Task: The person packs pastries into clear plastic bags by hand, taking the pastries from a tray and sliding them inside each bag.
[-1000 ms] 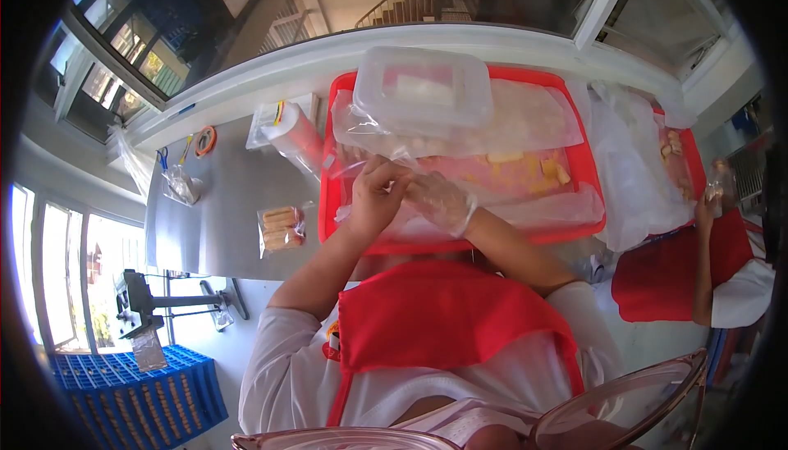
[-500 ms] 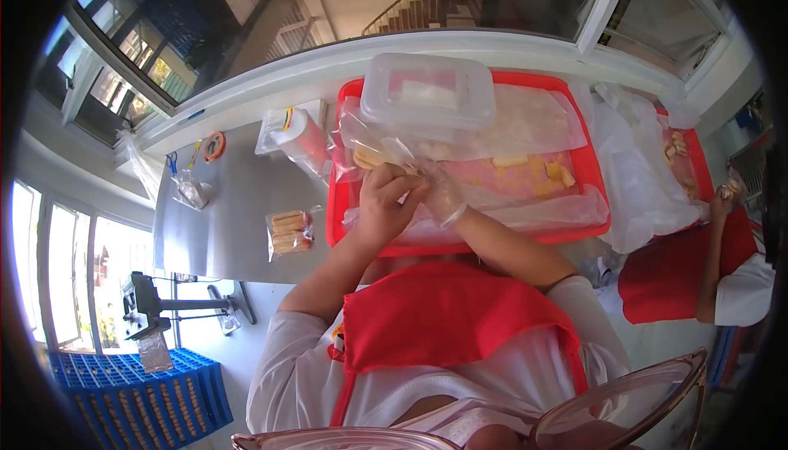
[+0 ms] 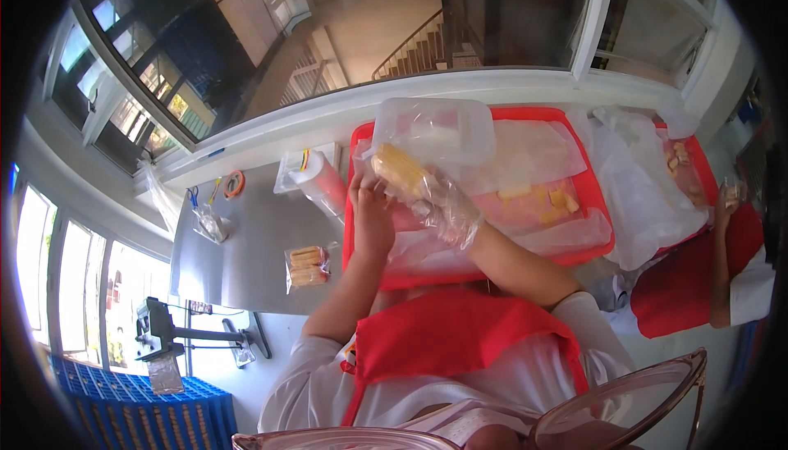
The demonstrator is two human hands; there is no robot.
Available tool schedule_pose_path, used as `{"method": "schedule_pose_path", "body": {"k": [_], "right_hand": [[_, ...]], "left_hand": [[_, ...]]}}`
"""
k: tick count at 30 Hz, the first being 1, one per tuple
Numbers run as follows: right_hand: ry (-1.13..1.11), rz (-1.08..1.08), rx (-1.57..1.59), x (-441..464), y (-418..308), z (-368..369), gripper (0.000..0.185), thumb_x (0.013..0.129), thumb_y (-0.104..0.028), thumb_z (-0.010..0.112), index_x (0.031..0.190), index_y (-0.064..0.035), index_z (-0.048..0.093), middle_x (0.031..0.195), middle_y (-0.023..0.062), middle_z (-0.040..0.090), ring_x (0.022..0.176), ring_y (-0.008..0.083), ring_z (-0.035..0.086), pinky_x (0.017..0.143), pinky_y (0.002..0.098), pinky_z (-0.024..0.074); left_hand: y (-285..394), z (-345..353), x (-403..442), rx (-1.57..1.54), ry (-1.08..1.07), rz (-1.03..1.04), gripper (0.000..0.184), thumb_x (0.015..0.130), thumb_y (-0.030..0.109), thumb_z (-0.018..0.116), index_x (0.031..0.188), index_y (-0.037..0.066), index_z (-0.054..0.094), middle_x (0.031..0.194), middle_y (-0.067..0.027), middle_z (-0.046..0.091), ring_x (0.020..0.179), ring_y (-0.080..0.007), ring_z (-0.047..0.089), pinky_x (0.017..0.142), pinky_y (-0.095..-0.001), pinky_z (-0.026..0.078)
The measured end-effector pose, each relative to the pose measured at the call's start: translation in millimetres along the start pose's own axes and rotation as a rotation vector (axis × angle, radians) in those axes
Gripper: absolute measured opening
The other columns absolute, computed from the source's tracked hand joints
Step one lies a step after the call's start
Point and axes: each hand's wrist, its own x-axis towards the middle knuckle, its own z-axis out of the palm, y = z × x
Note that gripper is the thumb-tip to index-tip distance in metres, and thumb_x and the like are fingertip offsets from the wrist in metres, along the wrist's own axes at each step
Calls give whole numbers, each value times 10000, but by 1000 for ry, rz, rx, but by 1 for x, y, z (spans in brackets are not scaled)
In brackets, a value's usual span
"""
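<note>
My right hand (image 3: 447, 210), in a clear plastic glove, grips a clear bag of finger-shaped pastries (image 3: 399, 168). The bag is tilted, its far end pointing up and left over the red tray (image 3: 609, 241). Beside the bag's left side is my left hand (image 3: 371, 197), bare, with loosely bent fingers held apart; whether they touch the bag is unclear. Inside the tray, loose yellowish pastry pieces (image 3: 561, 201) lie on pink and translucent sheets. A lidded translucent container (image 3: 435, 126) rests at the tray's back left.
Left of the tray, the metal table (image 3: 246, 241) holds another bag of pastries (image 3: 308, 268), a wrapped roll (image 3: 318, 179), orange tape (image 3: 234, 184) and blue-handled scissors (image 3: 192, 196). To the right, a co-worker's hand (image 3: 730, 196) is near a second red tray (image 3: 698, 173). Blue crates (image 3: 148, 397) stand lower left.
My right hand has raised and turned the bag, so its pastries now show in full. My left hand has moved left, apart from my right. The whole view has shifted slightly.
</note>
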Motion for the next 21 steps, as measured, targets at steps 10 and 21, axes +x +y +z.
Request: {"method": "schedule_pose_path", "body": {"k": [10, 21], "right_hand": [[-123, -665, -1143, -4, 42, -45, 396, 750, 38, 580, 1106, -42, 426, 1124, 60, 465, 912, 180, 515, 777, 281, 456], [44, 103, -1009, -17, 23, -41, 430, 810, -136, 557, 1203, -67, 396, 1140, 80, 455, 927, 175, 499, 747, 298, 446]], "left_hand": [[-7, 11, 11, -375, 123, -480, 356, 881, 215, 449, 1199, 77, 367, 1110, -98, 489, 1011, -219, 499, 840, -365, 435], [-14, -14, 3, -510, 104, -837, 372, 877, 301, 458, 1165, 80, 377, 1122, -81, 483, 1041, -236, 485, 887, -413, 394]]}}
